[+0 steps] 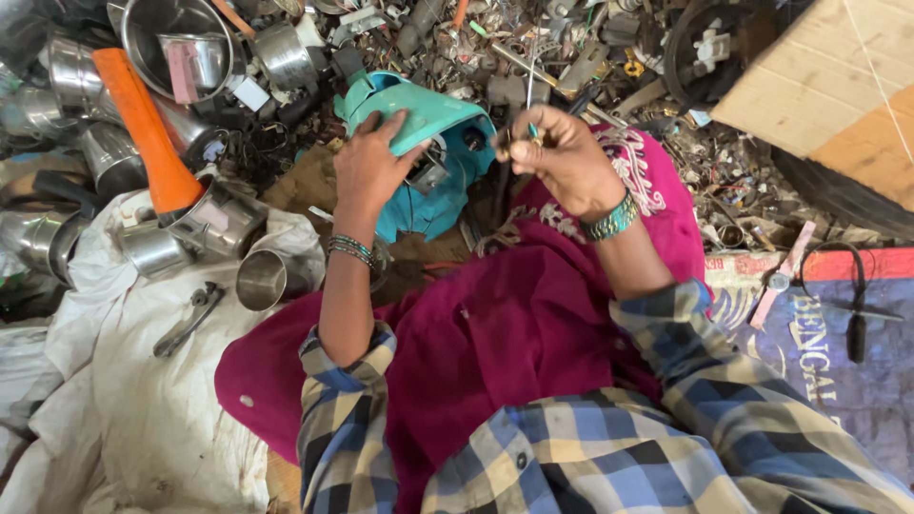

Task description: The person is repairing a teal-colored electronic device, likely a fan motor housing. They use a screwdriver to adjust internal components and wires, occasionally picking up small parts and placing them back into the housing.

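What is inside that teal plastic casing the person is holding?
The teal casing, steadied by the left hand, shows dark parts and thin wires at its open side. The right hand holds a thin tool there. Deeper inside is hidden by the shell.

An orange handle (143, 124) slants across the upper left among steel cups (257, 278) and bowls (171, 29). A wrench (188, 319) lies on white sacking (143, 419) at lower left. Cardboard (828, 76) fills the upper right; below it sits what may be black pliers (857, 309)
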